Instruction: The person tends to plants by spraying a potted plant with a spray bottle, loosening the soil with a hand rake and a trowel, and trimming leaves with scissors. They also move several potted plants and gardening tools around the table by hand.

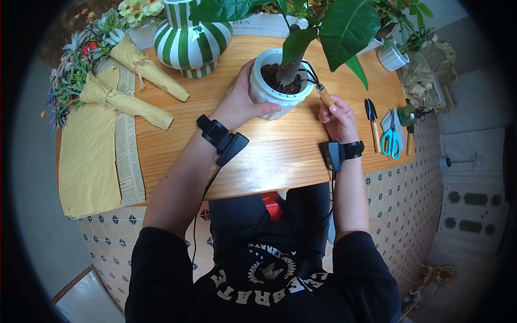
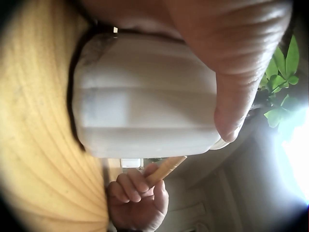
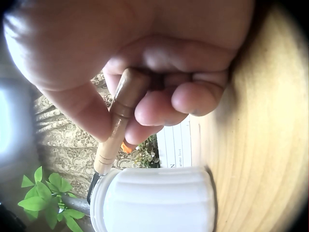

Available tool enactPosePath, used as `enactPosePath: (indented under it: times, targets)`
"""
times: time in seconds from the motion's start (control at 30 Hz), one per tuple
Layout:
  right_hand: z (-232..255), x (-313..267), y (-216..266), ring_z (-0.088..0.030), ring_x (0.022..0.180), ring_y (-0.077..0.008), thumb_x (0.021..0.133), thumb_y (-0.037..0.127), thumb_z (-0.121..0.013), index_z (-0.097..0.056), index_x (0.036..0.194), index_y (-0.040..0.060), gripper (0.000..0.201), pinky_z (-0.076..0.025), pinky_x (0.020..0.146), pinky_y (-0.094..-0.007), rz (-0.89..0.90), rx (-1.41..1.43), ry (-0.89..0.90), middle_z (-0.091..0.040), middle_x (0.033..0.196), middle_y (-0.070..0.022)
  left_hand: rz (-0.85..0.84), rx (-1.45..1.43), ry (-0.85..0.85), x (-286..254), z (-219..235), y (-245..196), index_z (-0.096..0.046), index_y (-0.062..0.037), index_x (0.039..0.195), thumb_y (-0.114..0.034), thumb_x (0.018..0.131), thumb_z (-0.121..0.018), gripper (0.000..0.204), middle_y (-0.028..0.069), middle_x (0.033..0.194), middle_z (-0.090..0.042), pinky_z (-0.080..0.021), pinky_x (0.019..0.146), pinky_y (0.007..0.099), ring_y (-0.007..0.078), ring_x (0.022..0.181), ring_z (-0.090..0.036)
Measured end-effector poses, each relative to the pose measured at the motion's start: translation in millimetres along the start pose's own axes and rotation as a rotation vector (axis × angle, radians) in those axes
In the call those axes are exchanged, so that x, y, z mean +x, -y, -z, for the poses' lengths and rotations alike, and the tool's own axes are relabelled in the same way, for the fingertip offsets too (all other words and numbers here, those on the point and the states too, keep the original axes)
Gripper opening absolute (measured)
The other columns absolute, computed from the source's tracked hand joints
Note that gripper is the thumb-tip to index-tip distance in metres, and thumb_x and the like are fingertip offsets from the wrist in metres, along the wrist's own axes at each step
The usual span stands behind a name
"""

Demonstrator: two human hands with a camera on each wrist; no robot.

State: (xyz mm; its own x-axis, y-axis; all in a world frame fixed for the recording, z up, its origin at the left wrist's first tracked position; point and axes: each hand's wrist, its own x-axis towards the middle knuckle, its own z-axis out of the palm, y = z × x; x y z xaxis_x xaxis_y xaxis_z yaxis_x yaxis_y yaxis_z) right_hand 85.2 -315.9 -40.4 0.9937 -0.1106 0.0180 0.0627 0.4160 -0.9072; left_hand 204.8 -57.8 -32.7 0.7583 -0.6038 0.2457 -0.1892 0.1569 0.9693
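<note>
A white ribbed flowerpot (image 1: 288,103) holds dark soil (image 1: 269,72) and a thick-stemmed plant with large green leaves (image 1: 349,33). My left hand (image 1: 243,98) grips the pot from the left, the thumb lying along its front near the rim. Between thumb and fingers, my right hand (image 1: 340,118) pinches the wooden handle of a small hand rake (image 3: 117,126). The rake's black tines reach over the pot's right rim to the soil by the stem. In the left wrist view the pot (image 2: 149,96) stands on the wooden table.
To the right lie a small black trowel (image 1: 372,118) and turquoise-handled scissors (image 1: 392,141). A green-striped vase (image 1: 194,46) stands behind on the left. Paper-wrapped bundles (image 1: 132,107) and sheets of paper (image 1: 89,167) cover the left end. Flowers and a small white planter (image 1: 393,58) line the back.
</note>
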Motion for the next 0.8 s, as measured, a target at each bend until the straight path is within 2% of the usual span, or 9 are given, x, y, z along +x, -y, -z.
enactPosePath:
  times: [0.8]
  targets:
    - [-7.1, -0.5, 5.0, -0.049, 0.066, -0.0103, 0.084, 0.016, -0.059, -0.060, 0.100, -0.0019, 0.024, -0.041, 0.063, -0.0232, 0.000, -0.036, 0.001, -0.057, 0.078, -0.0025, 0.024, 0.048, -0.002, 1.5, 0.9, 1.5, -0.022, -0.0012, 0.140, -0.024, 0.057, -0.087, 0.108, 0.0179, 0.135, -0.042, -0.034, 0.106, 0.0376, 0.0264, 0.127, -0.041]
